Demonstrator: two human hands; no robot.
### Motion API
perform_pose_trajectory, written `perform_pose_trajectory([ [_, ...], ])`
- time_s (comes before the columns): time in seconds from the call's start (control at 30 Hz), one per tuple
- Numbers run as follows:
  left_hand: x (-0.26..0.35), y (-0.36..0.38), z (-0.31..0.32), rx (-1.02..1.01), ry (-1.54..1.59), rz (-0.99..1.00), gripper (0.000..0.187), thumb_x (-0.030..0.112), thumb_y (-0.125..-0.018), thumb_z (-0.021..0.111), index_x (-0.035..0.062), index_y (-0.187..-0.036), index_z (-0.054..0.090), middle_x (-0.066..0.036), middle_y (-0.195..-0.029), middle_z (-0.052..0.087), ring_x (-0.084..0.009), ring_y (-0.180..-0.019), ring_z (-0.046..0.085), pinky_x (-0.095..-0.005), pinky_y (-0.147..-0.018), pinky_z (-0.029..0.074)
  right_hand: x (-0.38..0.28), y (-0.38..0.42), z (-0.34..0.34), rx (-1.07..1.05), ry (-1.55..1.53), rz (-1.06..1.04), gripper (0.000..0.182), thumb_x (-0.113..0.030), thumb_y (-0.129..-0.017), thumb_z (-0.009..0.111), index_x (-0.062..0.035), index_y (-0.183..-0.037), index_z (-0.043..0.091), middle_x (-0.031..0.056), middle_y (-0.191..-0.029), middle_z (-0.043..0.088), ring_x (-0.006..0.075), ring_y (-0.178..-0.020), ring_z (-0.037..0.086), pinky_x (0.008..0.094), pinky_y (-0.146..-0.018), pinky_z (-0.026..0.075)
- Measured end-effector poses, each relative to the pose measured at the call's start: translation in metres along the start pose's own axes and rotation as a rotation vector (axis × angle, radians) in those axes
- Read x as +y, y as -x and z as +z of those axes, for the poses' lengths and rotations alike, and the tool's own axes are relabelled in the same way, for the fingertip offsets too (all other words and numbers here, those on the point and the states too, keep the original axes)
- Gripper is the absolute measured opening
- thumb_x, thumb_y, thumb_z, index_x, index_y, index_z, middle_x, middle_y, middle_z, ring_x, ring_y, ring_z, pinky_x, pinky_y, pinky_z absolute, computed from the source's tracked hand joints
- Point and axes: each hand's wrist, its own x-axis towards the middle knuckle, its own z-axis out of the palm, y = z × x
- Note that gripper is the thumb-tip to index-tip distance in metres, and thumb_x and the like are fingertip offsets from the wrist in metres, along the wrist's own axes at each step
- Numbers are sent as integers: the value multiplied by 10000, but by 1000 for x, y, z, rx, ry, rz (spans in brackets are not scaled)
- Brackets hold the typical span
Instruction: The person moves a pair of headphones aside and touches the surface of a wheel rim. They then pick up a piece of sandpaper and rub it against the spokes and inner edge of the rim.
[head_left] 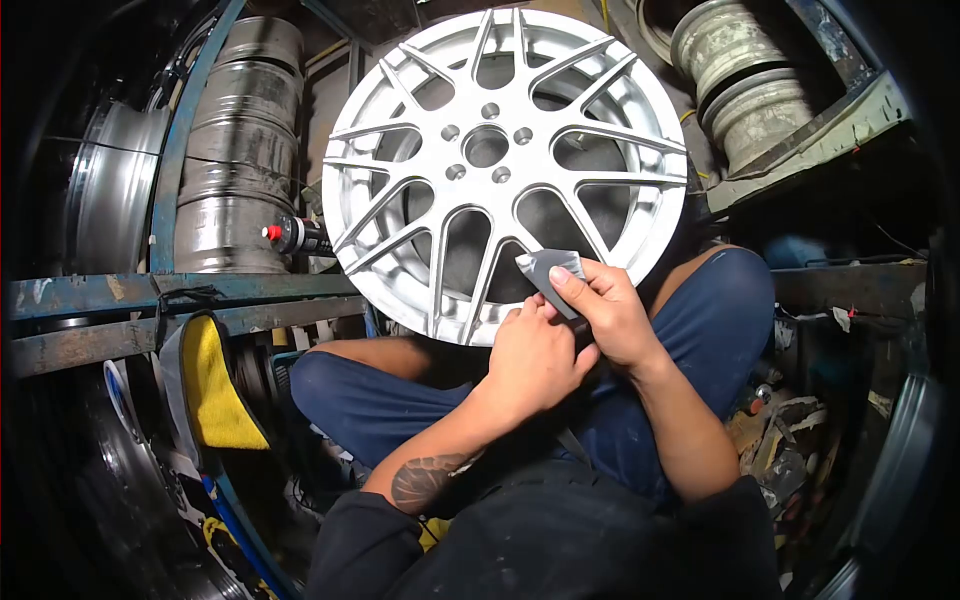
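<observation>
A silver-white multi-spoke alloy wheel rim (590, 178) sits face up in front of my crossed legs. Over its near edge, my right hand (612, 315) pinches a folded grey piece of sandpaper (545, 275), thumb on top. My left hand (540, 355) is curled close beside it, back of the hand up, its fingertips by the sandpaper's lower end. Something dark shows between the two hands. What the left fingers hold is hidden.
Stacked metal wheel barrels (240, 140) stand behind a blue metal frame (90, 292) at left. A black bottle with a red tip (295, 235) lies beside them. A yellow-and-grey cloth (225, 390) hangs below. More worn rims (735, 60) are at upper right; debris (790, 440) lies at right.
</observation>
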Motion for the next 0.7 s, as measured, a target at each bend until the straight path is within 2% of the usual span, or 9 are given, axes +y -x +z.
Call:
perform_pose_trajectory([
  [0.1,-17,0,2,49,253,-53,400,333,-865,743,-34,-1009,679,-177,-1069,639,-370,-1005,626,-477,-862,536,1,5,-3,15,45,-48,290,-244,-1078,593,3,-1007,727,3,-853,702,46,-791,607,223,-723,500],
  [0.23,-30,29,-8,99,213,31,304,233,-939,705,3,-1133,665,-162,-1143,642,-362,-1052,626,-457,-905,526,-6,21,4,63,287,-93,300,-249,-1041,649,27,-948,718,27,-780,676,49,-710,559,265,-629,466],
  [0.3,-30,51,-12,221,276,87,361,207,-959,697,1,-1251,641,-159,-1205,668,-363,-1095,644,-446,-922,535,-11,29,8,68,572,-269,237,-190,-988,683,27,-897,700,138,-731,644,218,-678,622,367,-650,483],
  [0.37,-35,80,-29,69,558,44,329,172,-968,694,9,-1252,664,-160,-1184,700,-343,-1090,677,-412,-933,541,-19,34,11,-32,772,-413,166,-148,-948,691,4,-879,699,195,-752,646,380,-754,651,464,-804,502],
  [0.4,-40,98,-39,-13,699,20,315,155,-972,693,13,-1253,676,-161,-1173,715,-333,-1088,694,-395,-938,544,-12,35,11,-73,774,-449,153,-148,-947,692,-9,-883,700,164,-759,666,344,-782,672,451,-890,497],
  [0.47,-56,138,-54,-103,737,-35,265,162,-979,700,15,-1200,701,-156,-1114,743,-295,-1001,730,-355,-891,561,-5,35,15,-82,845,-533,157,-160,-948,696,-22,-873,692,136,-765,683,327,-805,681,424,-893,511],
  [0.6,-113,254,-47,-300,844,-662,180,119,-969,709,-8,-1092,745,-91,-976,771,-130,-965,711,-299,-840,549,2,36,6,-119,969,-583,162,-184,-944,699,-30,-893,689,125,-783,693,326,-794,677,420,-855,512],
  [0.67,-125,319,-26,-546,703,-821,179,161,-961,728,33,-1077,775,-81,-912,770,-121,-953,702,-299,-833,550,2,36,1,-145,996,-572,163,-198,-944,695,-40,-907,690,128,-789,694,332,-789,672,426,-833,512],
  [0.7,-115,338,-22,-787,774,-668,201,196,-961,733,54,-1094,783,-111,-972,783,-170,-955,729,-317,-877,555,2,35,0,-162,1042,-543,166,-207,-945,692,-45,-910,687,129,-792,693,334,-792,670,432,-823,512],
])
